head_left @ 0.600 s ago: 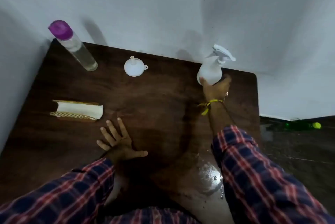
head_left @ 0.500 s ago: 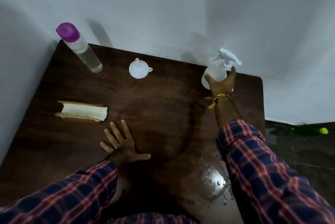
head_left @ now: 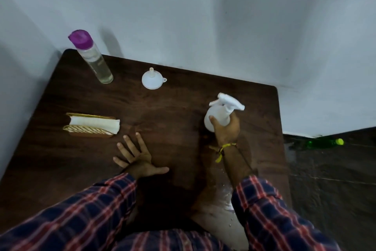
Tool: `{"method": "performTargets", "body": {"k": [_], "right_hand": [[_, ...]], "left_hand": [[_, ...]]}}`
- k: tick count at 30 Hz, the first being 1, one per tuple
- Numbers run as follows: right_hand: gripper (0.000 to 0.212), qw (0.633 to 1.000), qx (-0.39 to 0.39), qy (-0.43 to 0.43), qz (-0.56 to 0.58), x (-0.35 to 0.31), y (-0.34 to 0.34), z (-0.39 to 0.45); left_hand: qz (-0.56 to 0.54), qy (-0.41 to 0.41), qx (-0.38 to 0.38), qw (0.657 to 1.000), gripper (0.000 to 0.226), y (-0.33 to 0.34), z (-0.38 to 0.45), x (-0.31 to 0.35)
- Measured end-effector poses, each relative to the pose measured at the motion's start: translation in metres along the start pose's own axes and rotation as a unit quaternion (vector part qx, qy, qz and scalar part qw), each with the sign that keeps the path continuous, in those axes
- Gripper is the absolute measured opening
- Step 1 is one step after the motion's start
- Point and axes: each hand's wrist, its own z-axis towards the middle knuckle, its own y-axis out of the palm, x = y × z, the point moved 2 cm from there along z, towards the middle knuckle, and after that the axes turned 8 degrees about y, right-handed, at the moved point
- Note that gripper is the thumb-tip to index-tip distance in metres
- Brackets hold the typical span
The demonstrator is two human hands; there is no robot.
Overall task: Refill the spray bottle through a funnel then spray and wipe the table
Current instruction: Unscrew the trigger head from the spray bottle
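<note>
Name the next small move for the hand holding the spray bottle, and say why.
Probably set the spray bottle down near the middle and unscrew its head. The right hand grips it with the head still on, and the funnel sits unused upside down; the left hand lies flat on the table.

the right hand (head_left: 225, 128) wraps its fingers (head_left: 212, 119) around a white spray bottle (head_left: 220, 114) on the dark surface (head_left: 173, 112). the left hand (head_left: 136, 156) rests flat with spread fingers, near a napkin holder (head_left: 91, 125). a funnel (head_left: 153, 80) and a purple-capped bottle (head_left: 91, 57) stand at the far edge.

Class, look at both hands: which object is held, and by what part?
The right hand grips the white spray bottle around its body, below the trigger head. The left hand lies flat, holding nothing.
</note>
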Motion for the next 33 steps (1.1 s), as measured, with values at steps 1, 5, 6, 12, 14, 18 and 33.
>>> {"method": "performTargets", "body": {"k": [1, 5, 6, 12, 14, 18, 33], "right_hand": [[0.063, 1.000, -0.008, 0.005, -0.003, 0.009, -0.003, -0.017], [0.062, 0.999, -0.027, 0.014, -0.011, 0.045, -0.021, -0.085], [0.060, 0.999, -0.034, 0.005, -0.013, 0.053, -0.025, -0.097], [0.063, 0.990, -0.117, -0.055, -0.058, 0.066, -0.048, -0.139], [0.066, 0.982, -0.158, -0.081, -0.060, 0.059, -0.055, -0.146], [0.055, 0.963, -0.231, -0.134, -0.019, 0.035, -0.061, -0.164], [0.102, 0.968, -0.216, -0.124, 0.018, 0.040, -0.072, -0.178]], "left_hand": [[-0.012, 0.001, 0.005, 1.000, 0.169, 0.005, 0.005, -0.003], [-0.012, 0.012, 0.055, 0.998, 0.168, 0.013, 0.000, -0.005], [-0.023, 0.013, 0.077, 0.997, 0.166, 0.014, -0.002, -0.005], [-0.316, 0.277, 0.173, 0.891, 0.116, 0.023, -0.051, 0.018], [-0.403, 0.391, 0.125, 0.818, 0.099, 0.012, -0.084, 0.039], [-0.469, 0.418, 0.139, 0.765, 0.047, -0.011, -0.119, 0.064], [-0.604, 0.278, 0.194, 0.722, 0.041, -0.016, -0.127, 0.075]]}}
